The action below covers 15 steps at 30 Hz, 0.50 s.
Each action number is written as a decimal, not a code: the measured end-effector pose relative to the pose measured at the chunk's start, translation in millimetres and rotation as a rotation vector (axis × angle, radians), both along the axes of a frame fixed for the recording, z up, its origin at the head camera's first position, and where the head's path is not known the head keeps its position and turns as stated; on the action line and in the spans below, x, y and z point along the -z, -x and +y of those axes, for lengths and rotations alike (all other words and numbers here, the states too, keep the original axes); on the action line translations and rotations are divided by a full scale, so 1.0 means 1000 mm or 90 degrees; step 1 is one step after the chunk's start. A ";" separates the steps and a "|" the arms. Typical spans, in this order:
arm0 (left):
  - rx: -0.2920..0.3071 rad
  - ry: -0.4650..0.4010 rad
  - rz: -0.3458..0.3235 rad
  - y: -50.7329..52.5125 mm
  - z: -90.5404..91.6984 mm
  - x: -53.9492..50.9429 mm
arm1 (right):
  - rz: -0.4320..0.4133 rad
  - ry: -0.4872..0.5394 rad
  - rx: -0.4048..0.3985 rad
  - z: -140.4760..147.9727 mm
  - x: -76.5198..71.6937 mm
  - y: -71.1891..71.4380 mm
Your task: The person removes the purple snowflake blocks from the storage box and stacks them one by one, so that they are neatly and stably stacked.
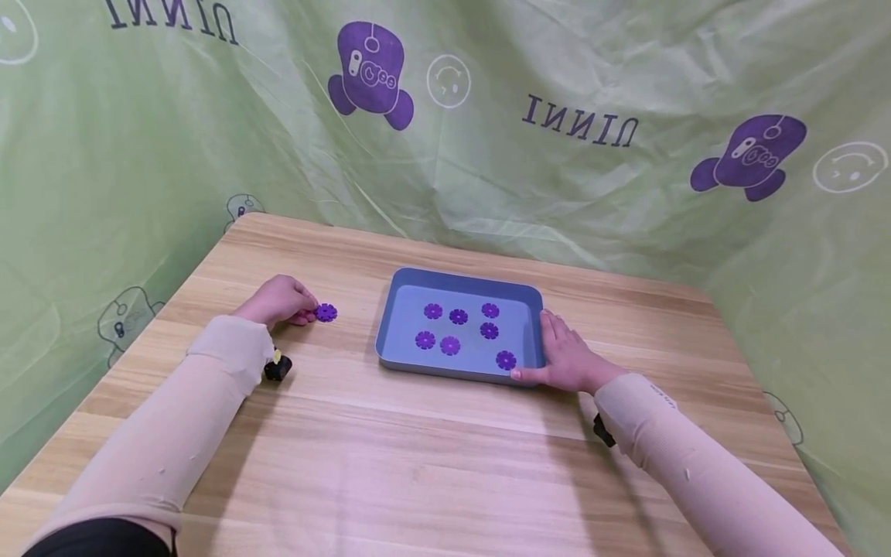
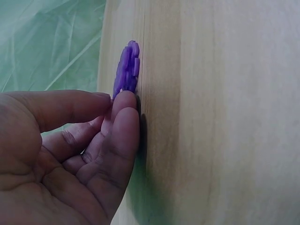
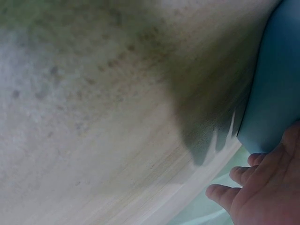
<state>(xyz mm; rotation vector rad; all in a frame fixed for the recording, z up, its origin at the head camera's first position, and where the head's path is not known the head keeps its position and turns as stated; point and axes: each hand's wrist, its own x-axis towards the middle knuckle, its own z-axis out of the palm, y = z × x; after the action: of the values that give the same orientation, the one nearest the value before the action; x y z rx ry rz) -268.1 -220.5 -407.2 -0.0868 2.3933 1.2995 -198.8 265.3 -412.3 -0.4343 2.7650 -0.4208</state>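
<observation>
Between thumb and fingertips my left hand (image 1: 280,300) pinches a purple notched disc (image 1: 326,312), left of the tray. In the left wrist view the disc (image 2: 126,68) stands edge-on beyond the fingertips of that hand (image 2: 70,150), close to the wood; it looks like more than one layer. My right hand (image 1: 567,357) rests with spread fingers on the right end of the blue-grey tray (image 1: 445,373), the thumb at its near right corner. Several purple discs (image 1: 450,345) lie flat and apart inside. The right wrist view shows that hand (image 3: 267,192) against the tray's outer wall (image 3: 274,79).
The wooden table (image 1: 418,464) reaches back to a green printed curtain (image 1: 473,178) behind it and at both sides. Small black devices are on the undersides of both wrists, the left one (image 1: 278,367) close above the tabletop.
</observation>
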 end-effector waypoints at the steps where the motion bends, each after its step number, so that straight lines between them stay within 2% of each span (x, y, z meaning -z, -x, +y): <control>1: 0.004 0.001 0.003 0.000 0.000 0.000 | 0.000 0.000 0.002 0.000 0.000 0.000; 15: 0.002 -0.010 -0.002 -0.002 0.002 -0.003 | -0.006 0.005 0.004 0.004 0.006 0.003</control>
<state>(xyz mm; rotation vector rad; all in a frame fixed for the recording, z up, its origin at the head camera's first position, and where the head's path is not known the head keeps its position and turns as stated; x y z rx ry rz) -266.0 -218.3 -403.8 -0.0802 2.3794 1.3145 -201.7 269.3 -417.8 -0.4245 2.7579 -0.4337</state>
